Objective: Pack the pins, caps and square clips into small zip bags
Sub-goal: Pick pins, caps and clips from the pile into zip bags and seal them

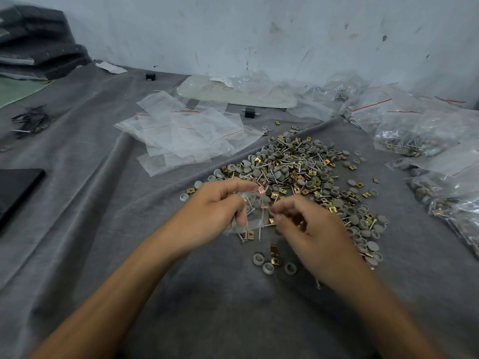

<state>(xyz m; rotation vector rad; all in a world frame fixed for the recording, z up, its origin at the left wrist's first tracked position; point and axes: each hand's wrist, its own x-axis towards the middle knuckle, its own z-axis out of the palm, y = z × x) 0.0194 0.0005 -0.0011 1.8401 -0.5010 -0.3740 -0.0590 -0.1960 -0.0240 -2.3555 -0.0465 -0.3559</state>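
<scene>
Directly ahead of you, the desk [233,307] is covered with a creased grey cloth. The loose pile [298,172] of grey caps, steel pins and brass square clips lies on it right of centre, reaching from the far middle down to your right wrist. Filled bags [414,136] are heaped along the right edge, near the pile. A flat stack of empty bags [181,136] lies beyond your left hand, just beside the pile's far left corner.

Your left hand [215,211] grips the small zip bag [252,211] above the pile's near left edge, fingers curled round its left side and thumb on top. Pins and at least one cap show through the plastic. Your right hand [311,229] has its fingers curled, with thumb and forefinger drawn together at the bag's right edge; what they pinch cannot be determined.

Three stray caps [267,266] and two stray clips [274,251] lie on the cloth between your forearms.
</scene>
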